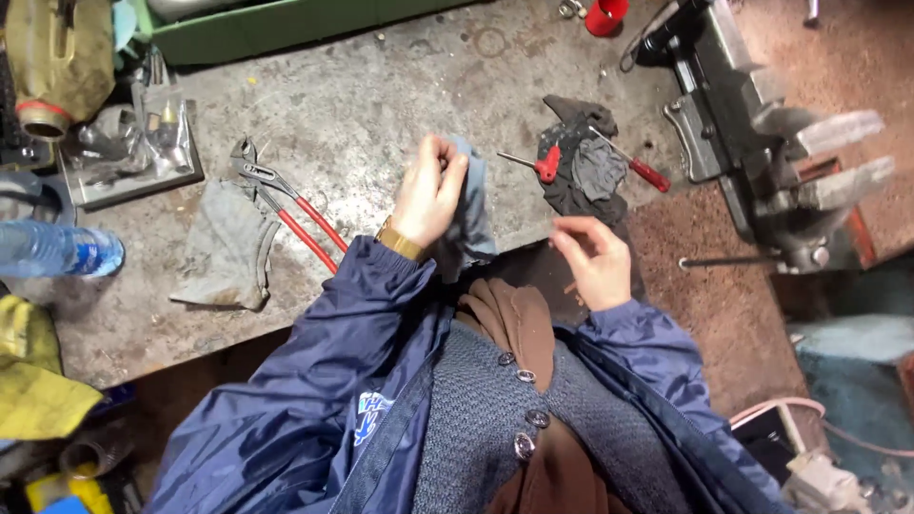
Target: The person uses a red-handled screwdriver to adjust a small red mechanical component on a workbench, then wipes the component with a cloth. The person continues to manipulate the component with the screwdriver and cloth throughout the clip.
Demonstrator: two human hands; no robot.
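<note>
My left hand [430, 192] is closed on a blue-grey rag [473, 205] that hangs down over the near edge of the grey metal workbench [381, 105]. A gold watch sits on that wrist. My right hand [592, 257] hovers just off the bench edge with fingers loosely curled and thumb and forefinger close together; whether they pinch something small I cannot tell. Just beyond it lies a dark crumpled cloth [583, 162] with two red-handled screwdrivers [547, 164] across it.
Red-handled pliers [286, 205] and a grey rag [228, 247] lie left of my left hand. A bench vise [762, 143] is at the right end. Also here: a metal tray of parts [133, 152], a plastic bottle [57, 249], a yellow cloth [33, 381], a red cup [606, 15].
</note>
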